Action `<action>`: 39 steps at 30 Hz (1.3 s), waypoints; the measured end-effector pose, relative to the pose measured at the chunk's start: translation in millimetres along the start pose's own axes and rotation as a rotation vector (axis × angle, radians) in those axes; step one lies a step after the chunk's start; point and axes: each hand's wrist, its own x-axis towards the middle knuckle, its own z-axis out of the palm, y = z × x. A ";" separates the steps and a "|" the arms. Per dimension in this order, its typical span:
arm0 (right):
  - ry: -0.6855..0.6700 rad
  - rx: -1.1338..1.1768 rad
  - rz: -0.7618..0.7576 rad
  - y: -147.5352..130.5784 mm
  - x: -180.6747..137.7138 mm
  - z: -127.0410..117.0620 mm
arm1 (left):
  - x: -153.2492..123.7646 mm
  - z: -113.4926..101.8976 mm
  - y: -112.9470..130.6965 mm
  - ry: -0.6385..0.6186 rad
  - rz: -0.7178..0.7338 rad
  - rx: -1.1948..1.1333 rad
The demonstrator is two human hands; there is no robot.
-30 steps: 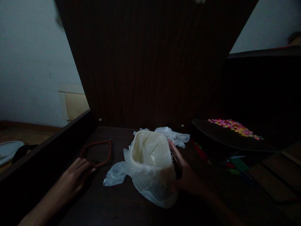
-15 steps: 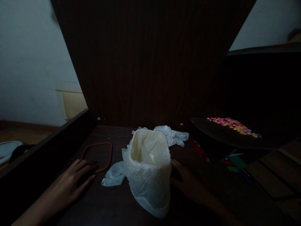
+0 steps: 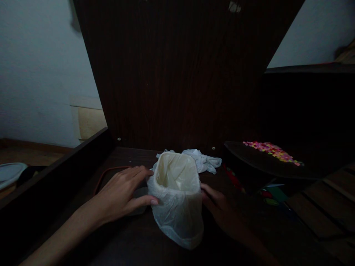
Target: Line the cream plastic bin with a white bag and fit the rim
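Note:
A small bin lined with a thin white plastic bag (image 3: 177, 192) stands on a dark wooden surface (image 3: 130, 240). My left hand (image 3: 124, 194) rests against the bag's left side, fingers spread and thumb touching the plastic. My right hand (image 3: 217, 207) lies low against the bin's right side in shadow, fingers curled towards it. A red-brown rubber ring (image 3: 104, 175) lies flat behind my left hand, partly hidden by it. More crumpled white plastic (image 3: 203, 160) sits just behind the bin.
A tall dark wood panel (image 3: 177, 74) rises behind the surface, with a raised dark edge (image 3: 55, 173) along the left. A dark tray (image 3: 263, 162) at the right carries several small colourful beads (image 3: 270, 149). Coloured items (image 3: 266, 194) lie below it.
My left hand left the rubber ring and moved right to the bag, gathering the loose plastic that lay on the surface. My right hand dropped from the bin's rim to its base.

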 end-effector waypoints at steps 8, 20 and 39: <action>0.173 -0.034 -0.238 -11.3 2.7 -1.5 | 12.7 -12.0 7.8 -0.142 0.023 0.091; 0.288 0.208 -0.154 -33.7 10.8 -17.2 | 32.3 -63.9 21.8 -0.116 0.051 -0.239; -0.075 -0.311 -0.364 -110.8 72.3 -51.4 | 97.8 -53.9 38.4 0.419 0.372 -0.815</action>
